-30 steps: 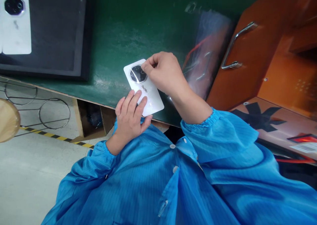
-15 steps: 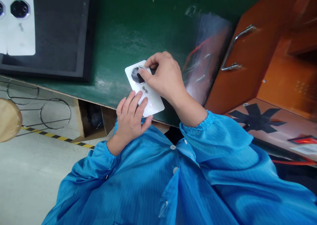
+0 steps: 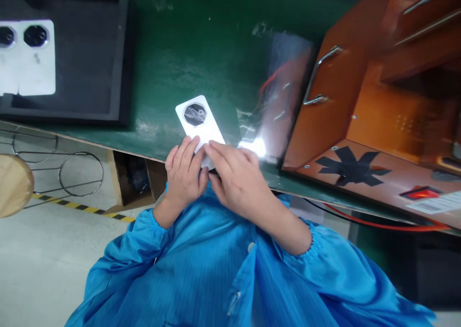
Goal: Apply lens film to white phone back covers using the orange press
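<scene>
Right at the near edge of the green table point(image 3: 201, 53), in the head view, a white phone back cover point(image 3: 200, 120) lies flat with its near end tucked under both hands, so only the far half shows. The left hand point(image 3: 184, 173) has its fingers laid loosely curled over the cover's near left corner, pressing down on it rather than wrapped around it. The right hand point(image 3: 236, 180) comes in from the other side, its fingers stretched flat across the near end and touching the left hand's fingertips; whether the thumb hooks under the edge is hidden, so I can't tell how firm that grip is. The cover itself is glossy white with rounded corners, and it has a dark octagonal camera window ringed in silver near its far end, pointing away from the person at a slight slant. Compared with half a second ago, the right hand has left the camera window, where a fingertip was pressing, and slid down to the near end, so the window is now fully uncovered. The left hand has barely shifted. Left of the cover, well apart, a black foam tray point(image 3: 118, 67) holds more white covers point(image 3: 27, 58), and right of it sits an orange cabinet point(image 3: 360, 101) with a metal handle point(image 3: 317, 77).
</scene>
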`<state>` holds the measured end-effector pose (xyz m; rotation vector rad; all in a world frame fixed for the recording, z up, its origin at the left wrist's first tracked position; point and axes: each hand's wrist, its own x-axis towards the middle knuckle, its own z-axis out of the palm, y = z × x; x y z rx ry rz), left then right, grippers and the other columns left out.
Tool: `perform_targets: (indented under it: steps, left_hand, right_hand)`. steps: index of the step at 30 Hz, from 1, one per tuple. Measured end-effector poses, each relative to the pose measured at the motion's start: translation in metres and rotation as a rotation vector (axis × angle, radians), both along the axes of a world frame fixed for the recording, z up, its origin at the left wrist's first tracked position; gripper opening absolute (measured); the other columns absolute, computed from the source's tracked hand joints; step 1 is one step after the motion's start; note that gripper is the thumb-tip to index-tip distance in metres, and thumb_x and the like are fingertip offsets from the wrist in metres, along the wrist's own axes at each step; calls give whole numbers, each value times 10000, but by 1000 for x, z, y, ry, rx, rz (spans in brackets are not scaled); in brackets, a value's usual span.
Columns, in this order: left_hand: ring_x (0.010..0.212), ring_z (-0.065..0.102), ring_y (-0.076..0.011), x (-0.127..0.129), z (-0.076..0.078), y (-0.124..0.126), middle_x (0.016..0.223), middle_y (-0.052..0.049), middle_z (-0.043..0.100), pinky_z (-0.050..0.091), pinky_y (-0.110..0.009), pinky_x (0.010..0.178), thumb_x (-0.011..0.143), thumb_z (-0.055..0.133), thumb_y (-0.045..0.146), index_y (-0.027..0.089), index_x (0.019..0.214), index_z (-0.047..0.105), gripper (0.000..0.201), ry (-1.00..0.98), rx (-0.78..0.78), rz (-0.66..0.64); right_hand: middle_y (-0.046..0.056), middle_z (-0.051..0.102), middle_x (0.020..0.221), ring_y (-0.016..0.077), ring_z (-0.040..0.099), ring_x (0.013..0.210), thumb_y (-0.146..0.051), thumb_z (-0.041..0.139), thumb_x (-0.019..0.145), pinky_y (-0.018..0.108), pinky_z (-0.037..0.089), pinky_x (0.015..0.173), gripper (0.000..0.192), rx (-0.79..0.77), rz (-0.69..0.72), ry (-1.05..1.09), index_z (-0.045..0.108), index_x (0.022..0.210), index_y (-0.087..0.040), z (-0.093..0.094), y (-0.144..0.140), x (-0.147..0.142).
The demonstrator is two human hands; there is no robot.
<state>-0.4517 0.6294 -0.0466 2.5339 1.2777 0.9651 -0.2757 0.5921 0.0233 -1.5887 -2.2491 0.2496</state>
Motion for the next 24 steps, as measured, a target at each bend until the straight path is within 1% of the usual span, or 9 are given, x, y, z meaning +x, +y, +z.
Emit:
perform_targets:
  steps: [3, 6, 9, 12, 14, 17, 20, 22, 24]
  left_hand:
    - [1538, 528, -284, -10, 6, 1, 1582, -165, 625, 295, -461, 1299, 1099, 375, 341, 152, 1534, 568, 512, -67, -59, -65]
    - [1413, 631, -289, -23, 21, 5, 1501, -166, 670, 449, -468, 1208, 1095, 397, 392, 156, 1450, 628, 484, -263, -170, -58]
    - [1124, 748, -250, -26, 41, 21, 1345, -117, 725, 572, -438, 1029, 1067, 495, 383, 184, 1334, 683, 383, -539, -207, 75]
    - [928, 744, -192, -11, 67, 38, 1156, -58, 756, 586, -371, 914, 1004, 653, 318, 188, 1256, 712, 289, -747, -200, 63]
    - [864, 727, -167, 9, 87, 44, 1087, -43, 754, 577, -333, 854, 1000, 685, 290, 189, 1199, 730, 229, -732, -227, -7]
    - [886, 714, -160, 50, 114, 49, 1062, -41, 742, 559, -313, 852, 1027, 662, 278, 197, 1104, 747, 140, -507, -235, -143]
    - [989, 701, -176, 103, 134, 53, 1088, -48, 743, 540, -305, 868, 1033, 644, 257, 209, 1071, 759, 130, -273, -150, -386]
    - [995, 696, -179, 141, 145, 55, 1080, -51, 753, 536, -308, 859, 1039, 627, 244, 210, 1073, 764, 145, -192, -91, -559]
    - [949, 692, -180, 176, 153, 55, 1018, -44, 761, 533, -323, 865, 1045, 612, 241, 211, 1046, 770, 161, -149, -54, -671]
  right_hand:
    - [247, 557, 1611, 351, 530, 1508, -183, 536, 1050, 524, 471, 1148, 507, 61, 33, -24, 525, 1538, -46, -19, -17, -6]
    - [216, 730, 1398, 301, 678, 1342, -110, 541, 1065, 459, 539, 1075, 305, 260, 94, -62, 697, 1324, -67, -25, -21, -7]
    - [143, 806, 1235, 238, 743, 1204, -153, 587, 1080, 374, 582, 987, 206, 517, 117, -57, 773, 1148, -99, -8, -25, 6]
    - [79, 824, 1210, 190, 756, 1169, -187, 604, 1083, 318, 601, 949, 204, 731, 20, 48, 803, 1089, -144, 26, -48, 33]
    - [79, 832, 1178, 178, 772, 1141, -169, 582, 1084, 307, 615, 932, 226, 768, -53, 133, 806, 1066, -139, 48, -77, 55]
    - [102, 840, 1116, 188, 790, 1131, -143, 554, 1082, 318, 637, 921, 233, 700, -139, 177, 786, 1064, -129, 71, -127, 89]
    - [94, 840, 1103, 189, 799, 1116, -130, 580, 1069, 336, 648, 930, 160, 720, -321, 171, 738, 1083, -151, 81, -172, 115]
    - [91, 839, 1077, 191, 804, 1085, -136, 616, 1059, 346, 651, 923, 98, 789, -447, 139, 713, 1063, -152, 82, -194, 127]
    - [98, 838, 1048, 203, 808, 1060, -148, 658, 1044, 357, 652, 900, 50, 842, -528, 69, 704, 1025, -144, 82, -211, 136]
